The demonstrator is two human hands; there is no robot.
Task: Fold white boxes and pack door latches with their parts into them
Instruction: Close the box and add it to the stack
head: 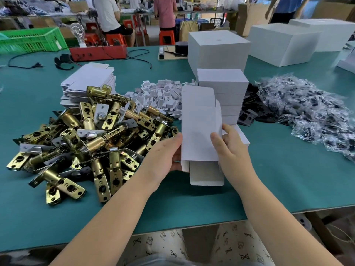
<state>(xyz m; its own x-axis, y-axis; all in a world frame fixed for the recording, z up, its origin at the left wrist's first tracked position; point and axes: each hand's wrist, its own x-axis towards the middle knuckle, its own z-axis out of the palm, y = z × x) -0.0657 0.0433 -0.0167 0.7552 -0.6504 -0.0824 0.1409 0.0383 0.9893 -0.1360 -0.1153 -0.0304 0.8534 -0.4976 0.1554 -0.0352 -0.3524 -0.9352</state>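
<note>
Centre of frame: white box (199, 129), partly folded, held upright above the green table (269, 189), with one rounded flap raised at its top and another hanging open at its lower end. Left hand (163, 156) gripping the box's left edge, thumb along the front, fingers hidden behind the card. Right hand (228, 148) pinching the right edge, thumb on the front face, fingers curled round the side flap.

Left of centre: pile of door latches (84, 141), brass-coloured bodies with silver faceplates, heaped loosely and lying just beside the left hand. Upper left of the pile: stack of flat box blanks (88, 79), white and unfolded. Behind the held box: heap of small white card inserts (161, 95). Immediately behind and right of the held box: stack of folded white boxes (224, 93), and behind that a large white carton (217, 48). Right of the stack: black strike plates (247, 114), and further right a spread of clear bags of black parts (307, 110).

Upper left of frame: green crate (32, 40) and red tray (98, 52) with black cables. Upper right: two more large white cartons (284, 45). Top edge: seated people on red stools, seen from behind.
</note>
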